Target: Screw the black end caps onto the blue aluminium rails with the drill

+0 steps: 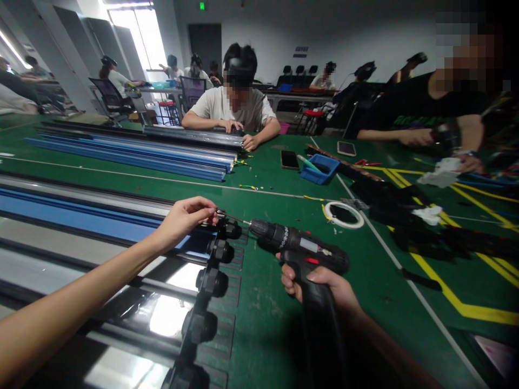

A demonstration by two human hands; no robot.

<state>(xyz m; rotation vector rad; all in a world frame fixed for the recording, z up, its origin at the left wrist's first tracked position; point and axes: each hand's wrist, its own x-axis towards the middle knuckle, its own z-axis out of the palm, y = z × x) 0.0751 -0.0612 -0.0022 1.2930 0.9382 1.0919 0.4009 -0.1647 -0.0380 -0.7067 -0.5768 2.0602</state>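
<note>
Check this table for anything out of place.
A crumpled white scrap lies among the black strips at right, and a short yellow-green wire lies loose mid-table. Both look like stray litter, though they may belong there. I see no obvious spill or damage.

Shows bare fingers, back and wrist on the left hand (pixel 188 219), and a slim, smooth, uncovered left forearm (pixel 101 281), broadening toward the near left. Shows bare fingers and thumb on the right hand (pixel 334 286), with an uncovered right forearm (pixel 377 335), shadowed and indistinct nearer.
</note>
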